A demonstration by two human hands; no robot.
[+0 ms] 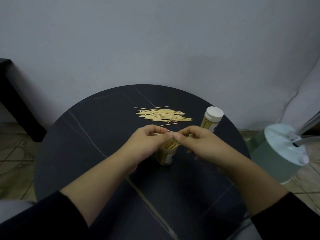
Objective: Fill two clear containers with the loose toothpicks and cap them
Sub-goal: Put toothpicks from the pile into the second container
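So there's a round dark surface with pale veins in it, pushed up against a grey wall, and the person is sitting at 6 o'clock in black sleeves.

The open container stands upright near the middle, already stuffed with toothpicks. You can't really see its mouth though, because both hands sit right above it and only a fan of tips pokes out between them.

The left hand has its fingers curled and pinches a few toothpicks at the fingertips. The right hand is curled too, thumb and forefinger meeting the left's fingertips. It looks to be pinching the other end of the same sticks, though that end is mostly hidden.

The loose toothpicks lie flat in a messy heap at 12 o'clock from the open container, well apart from the hands, with a couple of strays around the edges.

The capped container is at about 1 o'clock, white lid on and full of sticks, near the rim. The right hand's knuckles cover its bottom corner.

Off the surface, a pale green round appliance sits on the tiled floor at 3 o'clock, and a dark piece of furniture stands at 10 o'clock.
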